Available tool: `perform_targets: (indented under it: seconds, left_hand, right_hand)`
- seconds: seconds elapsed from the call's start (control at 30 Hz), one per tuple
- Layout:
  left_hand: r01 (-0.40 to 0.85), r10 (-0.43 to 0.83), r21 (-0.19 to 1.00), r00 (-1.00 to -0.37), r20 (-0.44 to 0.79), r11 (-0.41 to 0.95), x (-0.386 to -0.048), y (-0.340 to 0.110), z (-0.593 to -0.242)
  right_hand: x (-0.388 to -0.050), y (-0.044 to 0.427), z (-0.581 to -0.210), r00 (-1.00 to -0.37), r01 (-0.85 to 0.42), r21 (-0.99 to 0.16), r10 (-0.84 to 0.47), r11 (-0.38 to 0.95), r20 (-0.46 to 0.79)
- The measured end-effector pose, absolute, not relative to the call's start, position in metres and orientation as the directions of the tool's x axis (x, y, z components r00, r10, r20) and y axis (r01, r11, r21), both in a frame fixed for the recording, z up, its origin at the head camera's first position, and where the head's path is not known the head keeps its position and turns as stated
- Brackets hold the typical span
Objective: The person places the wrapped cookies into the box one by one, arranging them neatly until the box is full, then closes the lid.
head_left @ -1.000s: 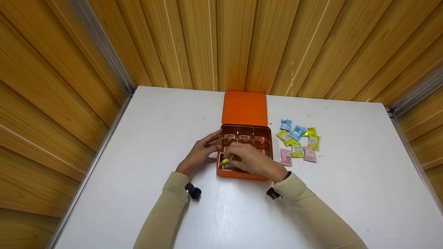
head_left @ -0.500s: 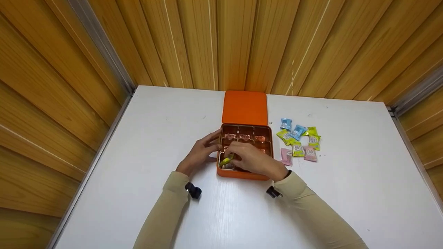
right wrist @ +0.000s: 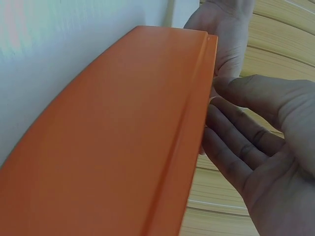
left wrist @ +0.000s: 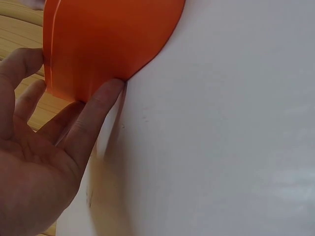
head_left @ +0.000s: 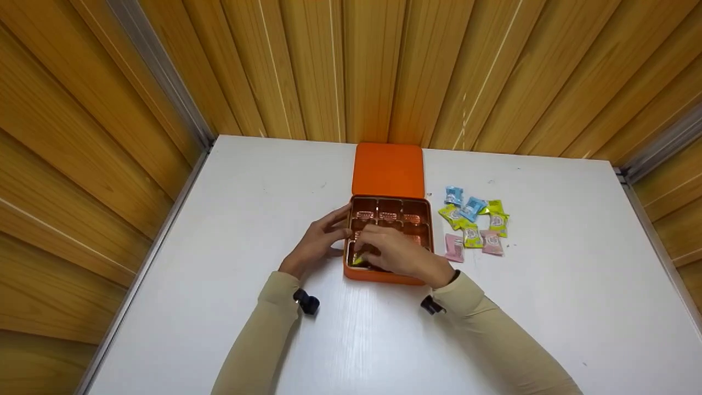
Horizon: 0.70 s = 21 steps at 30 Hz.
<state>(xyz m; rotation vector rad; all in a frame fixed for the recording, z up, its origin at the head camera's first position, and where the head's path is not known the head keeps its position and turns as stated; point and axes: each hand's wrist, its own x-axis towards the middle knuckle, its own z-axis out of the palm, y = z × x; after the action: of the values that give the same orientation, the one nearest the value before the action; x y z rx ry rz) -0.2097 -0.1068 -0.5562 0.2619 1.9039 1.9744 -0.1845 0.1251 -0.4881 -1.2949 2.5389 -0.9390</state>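
Observation:
An orange tin box [head_left: 384, 278] with a divided inner tray lies on the white table, its lid [head_left: 388, 170] laid back behind it. My left hand [head_left: 315, 244] rests against the box's left side with fingers fairly straight; the left wrist view shows fingertips touching the orange wall [left wrist: 113, 44]. Over the front left compartment, my right hand [head_left: 397, 252] pinches a yellow-green wrapped candy [head_left: 358, 259], mostly covered by the fingers. In the right wrist view the box wall [right wrist: 113, 128] hides the candy and the fingertips.
Right of the box lies a loose group of wrapped candies: blue ones [head_left: 472, 209], yellow-green ones [head_left: 472, 236] and pink ones [head_left: 454, 248]. Wood-patterned panels [head_left: 373, 71] stand behind the white table [head_left: 559, 263].
The yellow-green candy has gone lower into the front left compartment, and less of it shows beside my right fingers. My left hand keeps its place on the box.

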Motion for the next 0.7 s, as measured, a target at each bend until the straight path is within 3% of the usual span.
perform_targets:
  seconds: [0.7]
  left_hand:
    - [-0.167,0.38,0.986,-0.912,-0.154,-0.001,-0.209,-0.106,-0.554]
  right_hand:
    - [-0.184,0.141,-0.483,-0.652,-0.681,-0.585,-0.727,0.441,0.212]
